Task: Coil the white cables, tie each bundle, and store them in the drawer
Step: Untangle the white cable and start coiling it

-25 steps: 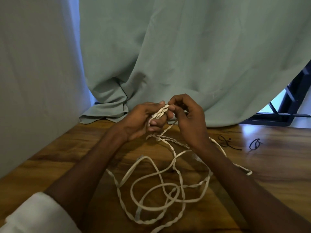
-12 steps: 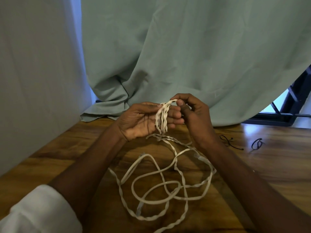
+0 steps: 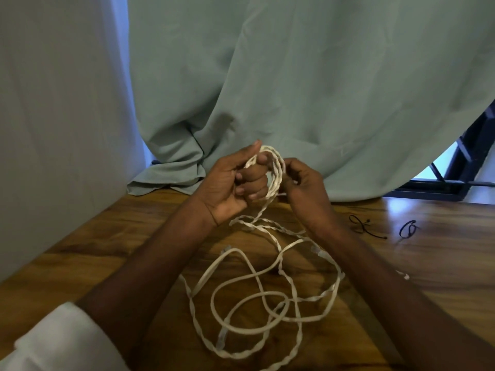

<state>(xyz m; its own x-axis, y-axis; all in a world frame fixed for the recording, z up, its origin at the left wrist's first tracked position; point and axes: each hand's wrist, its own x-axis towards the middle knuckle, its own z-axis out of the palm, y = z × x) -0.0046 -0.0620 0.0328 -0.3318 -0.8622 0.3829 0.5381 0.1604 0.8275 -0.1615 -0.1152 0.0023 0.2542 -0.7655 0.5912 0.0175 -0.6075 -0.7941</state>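
Head view, near edge first: your white sleeve (image 3: 61,341) is cut off at the lower left corner, and both forearms cover parts of what lies under them. On the wooden table (image 3: 88,253) the loose run of white cable (image 3: 241,293) sprawls in overlapping loops between your arms. Part of it reads flat and smooth, part twisted like a braid; whether that is one cable or two you cannot settle from this view. Small clear fittings show along it, too small to identify. One short pale end (image 3: 405,276) emerges right of your right forearm.

Handling judgement: light, limp, and apparently springy in the twisted run, so loops will likely try to open. Take hold where turns cross and pinch them together before tying.

Farther in, your left hand (image 3: 235,180) is closed, fingers curled with the started coil (image 3: 273,172) wound around them and the thumb up against its top. Your right hand (image 3: 302,183) sits just beside the coil on its right; its fingertips are hidden behind coil and knuckles, so you cannot tell whether it pinches a strand.

To the right lie two dark ties (image 3: 363,226), well apart from the cable. Beyond, a green curtain (image 3: 294,76) covers the far side. No drawer is in view.
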